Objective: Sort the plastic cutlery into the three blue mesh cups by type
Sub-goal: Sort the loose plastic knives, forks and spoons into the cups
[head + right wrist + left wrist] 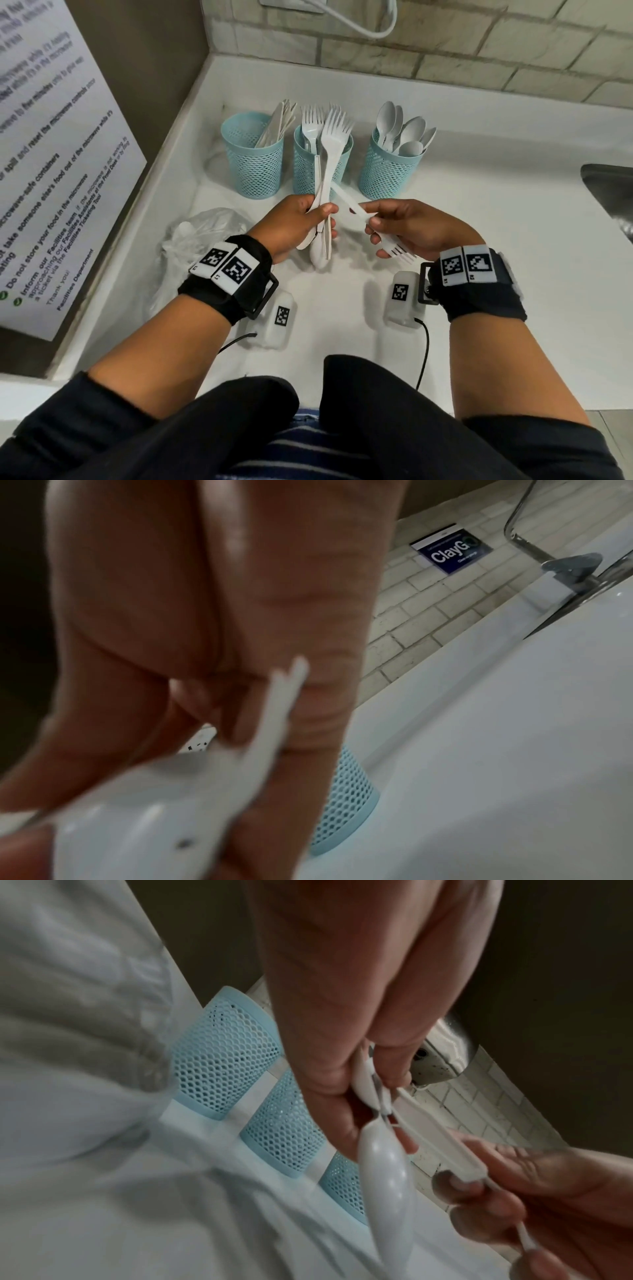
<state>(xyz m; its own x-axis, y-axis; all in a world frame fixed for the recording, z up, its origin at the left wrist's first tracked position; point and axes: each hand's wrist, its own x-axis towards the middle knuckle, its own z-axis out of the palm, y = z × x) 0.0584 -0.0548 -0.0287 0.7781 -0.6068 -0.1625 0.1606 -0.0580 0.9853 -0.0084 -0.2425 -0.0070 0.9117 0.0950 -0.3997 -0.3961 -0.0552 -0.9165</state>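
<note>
Fingers (371, 224) pinching fork (376, 229), tines palmward.

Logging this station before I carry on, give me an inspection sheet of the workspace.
Surface: white counter, no spills seen.
Job's things: three mesh cups: knives cup, forks cup, spoons cup.
Clutter: plastic bag.
Grippers: left hand grips a mixed cutlery bundle; right hand pinches a fork.
Cables: white cord on wall; black lead by the wrist.
Surroundings: tiled wall, notice, sink.
</note>
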